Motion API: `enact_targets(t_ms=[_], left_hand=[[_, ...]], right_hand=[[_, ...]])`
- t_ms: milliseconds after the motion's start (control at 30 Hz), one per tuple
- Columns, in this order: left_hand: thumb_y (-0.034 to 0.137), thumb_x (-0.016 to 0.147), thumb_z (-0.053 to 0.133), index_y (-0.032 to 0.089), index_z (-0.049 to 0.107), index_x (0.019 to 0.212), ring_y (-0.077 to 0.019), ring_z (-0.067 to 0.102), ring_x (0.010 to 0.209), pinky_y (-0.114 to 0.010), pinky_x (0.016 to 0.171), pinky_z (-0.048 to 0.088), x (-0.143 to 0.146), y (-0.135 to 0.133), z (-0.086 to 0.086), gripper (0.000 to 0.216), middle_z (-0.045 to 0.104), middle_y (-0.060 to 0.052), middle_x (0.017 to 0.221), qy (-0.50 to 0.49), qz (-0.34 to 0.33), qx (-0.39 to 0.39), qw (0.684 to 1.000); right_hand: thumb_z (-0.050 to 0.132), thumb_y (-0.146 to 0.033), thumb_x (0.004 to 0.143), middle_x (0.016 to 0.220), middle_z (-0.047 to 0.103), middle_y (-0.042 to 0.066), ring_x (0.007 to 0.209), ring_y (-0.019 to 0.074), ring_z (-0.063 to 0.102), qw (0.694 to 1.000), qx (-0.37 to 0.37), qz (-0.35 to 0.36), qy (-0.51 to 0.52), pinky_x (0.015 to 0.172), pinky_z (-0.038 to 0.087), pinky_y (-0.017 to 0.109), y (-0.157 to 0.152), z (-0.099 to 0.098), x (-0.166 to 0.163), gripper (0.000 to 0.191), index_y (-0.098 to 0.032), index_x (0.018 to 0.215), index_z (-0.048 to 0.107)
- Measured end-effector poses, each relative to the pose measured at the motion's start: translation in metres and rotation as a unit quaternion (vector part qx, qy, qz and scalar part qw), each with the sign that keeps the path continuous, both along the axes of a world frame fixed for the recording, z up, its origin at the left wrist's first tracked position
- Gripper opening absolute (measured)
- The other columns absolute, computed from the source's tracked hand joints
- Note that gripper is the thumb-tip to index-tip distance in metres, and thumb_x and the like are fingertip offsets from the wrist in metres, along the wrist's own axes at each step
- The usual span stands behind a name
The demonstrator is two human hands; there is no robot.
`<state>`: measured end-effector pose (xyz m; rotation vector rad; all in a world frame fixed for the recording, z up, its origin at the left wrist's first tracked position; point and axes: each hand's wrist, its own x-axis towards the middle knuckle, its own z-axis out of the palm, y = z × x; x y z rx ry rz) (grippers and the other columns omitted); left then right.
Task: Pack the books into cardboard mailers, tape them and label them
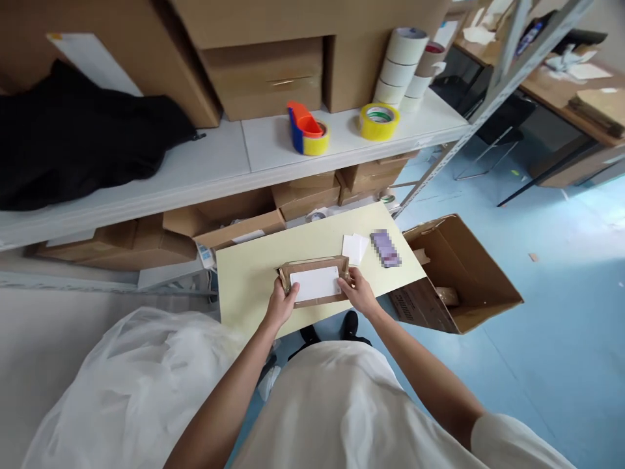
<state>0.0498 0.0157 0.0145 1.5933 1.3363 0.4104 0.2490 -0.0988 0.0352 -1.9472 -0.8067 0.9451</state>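
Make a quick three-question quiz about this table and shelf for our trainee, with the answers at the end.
1. True or false: the left hand and the right hand both hold the cardboard package.
2. What lies on the shelf just right of the orange-and-blue tape dispenser? A) a stapler B) a yellow tape roll C) a mug
3. Fill the gap: the open cardboard box is to the ____ of the table.

Key: 1 true; 2 B; 3 right.
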Motion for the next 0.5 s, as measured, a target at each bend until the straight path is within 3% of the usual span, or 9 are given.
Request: enact_targets(t_ms=[133,267,333,500], left_hand=[[0.041,0.079,0.056,0.013,0.048,0.118,-0.0277,0.049,0.118,-0.042,0.102,0.037,0.055,-0.024,0.029,0.049,0.051,-0.015,0.117,0.031,-0.056,0.062,0.996],[0.039,0.077,0.056,0.016,0.052,0.114,-0.0253,0.054,0.108,-0.042,0.098,0.041,0.134,-0.046,0.045,0.044,0.050,-0.012,0.111,0.043,-0.197,0.077,0.976],[0.036,0.076,0.059,0.018,0.052,0.116,-0.0237,0.057,0.103,-0.041,0.094,0.044,0.182,-0.061,0.046,0.044,0.052,-0.011,0.111,0.030,-0.262,0.078,0.961],[0.029,0.072,0.065,0.017,0.045,0.120,-0.0211,0.060,0.098,-0.039,0.090,0.047,0.312,-0.112,0.033,0.053,0.057,-0.011,0.116,-0.048,-0.341,0.056,0.937]], right_hand=[[0.059,-0.047,0.077,0.110,0.053,0.010,0.102,0.0222,0.055,0.994,0.062,-0.086,-0.032,0.079,0.052,0.034,-0.054,0.010,0.039,0.054,-0.024,0.125,0.051],[0.054,-0.044,0.081,0.101,0.056,0.008,0.088,0.0196,0.058,0.982,0.068,-0.171,-0.032,0.074,0.053,0.034,-0.115,0.011,0.094,0.050,-0.023,0.126,0.053],[0.056,-0.044,0.079,0.100,0.059,0.008,0.085,0.0196,0.059,0.966,0.068,-0.247,-0.031,0.073,0.053,0.035,-0.150,0.007,0.122,0.052,-0.021,0.125,0.052],[0.060,-0.046,0.077,0.110,0.063,0.011,0.094,0.0221,0.061,0.901,0.089,-0.422,-0.046,0.083,0.051,0.040,-0.227,-0.005,0.179,0.048,-0.019,0.115,0.052]])
